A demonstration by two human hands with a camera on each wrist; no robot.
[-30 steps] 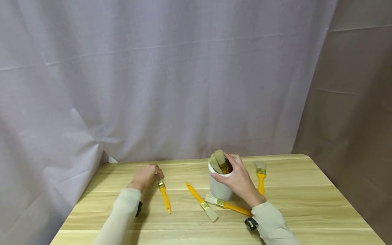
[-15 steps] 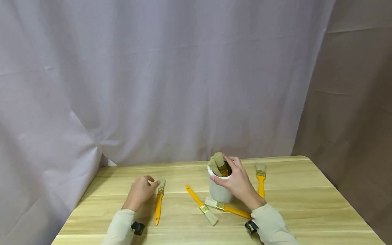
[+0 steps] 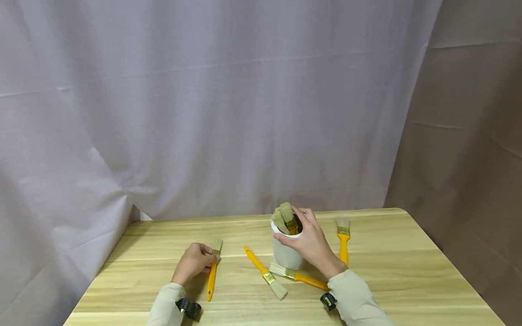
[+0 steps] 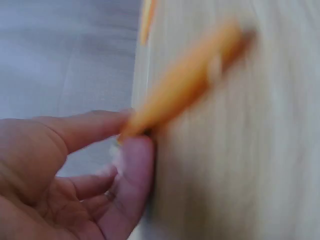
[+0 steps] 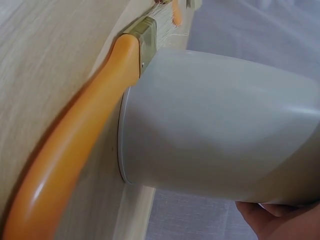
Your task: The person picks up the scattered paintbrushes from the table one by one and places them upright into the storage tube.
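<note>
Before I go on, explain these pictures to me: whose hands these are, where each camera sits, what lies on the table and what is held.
These are a person's two bare hands, filmed by three cameras: one on the head looking down at the wooden table, and one on each wrist.

The left hand pinches an orange-handled brush near its bristle end; the left wrist view shows that handle, blurred, between the fingertips.

The right hand grips the white cup, which holds brushes standing bristles up. The right wrist view shows the cup's wall up close with a brush lying beside its base.

Three more brushes lie on the table: two before the cup, one on its right.
</note>
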